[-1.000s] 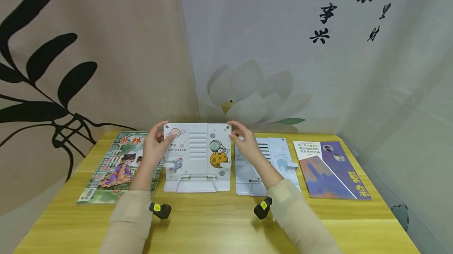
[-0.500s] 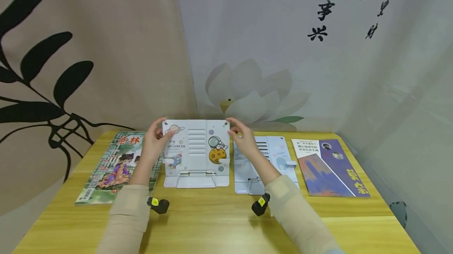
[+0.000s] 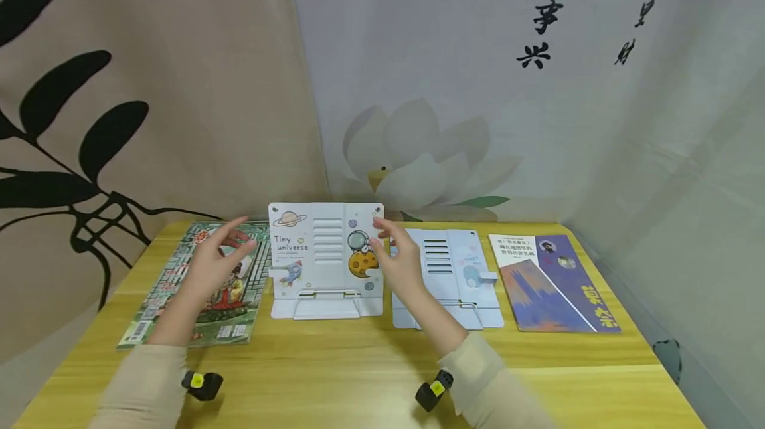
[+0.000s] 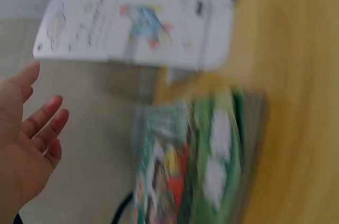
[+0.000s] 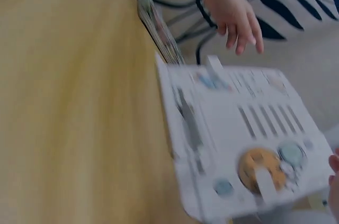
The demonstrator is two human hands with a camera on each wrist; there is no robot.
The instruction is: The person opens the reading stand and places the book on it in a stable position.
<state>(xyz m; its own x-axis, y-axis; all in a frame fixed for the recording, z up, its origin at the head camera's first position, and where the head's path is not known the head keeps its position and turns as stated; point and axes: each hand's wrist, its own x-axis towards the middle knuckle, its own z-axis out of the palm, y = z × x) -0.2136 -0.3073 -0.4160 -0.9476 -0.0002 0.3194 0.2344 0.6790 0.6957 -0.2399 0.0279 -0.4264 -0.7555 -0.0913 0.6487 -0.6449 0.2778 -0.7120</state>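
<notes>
Book stand (image 3: pixel 327 276): could tip if brushed
Left hand (image 3: pixel 215 263): fingers apart
Right hand (image 3: pixel 403 261): fingers apart, by stand's right edge

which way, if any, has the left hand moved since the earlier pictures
Yes, to the left: in the head view, the left hand has gone from the right edge of the magazine to in front of its middle.
</notes>
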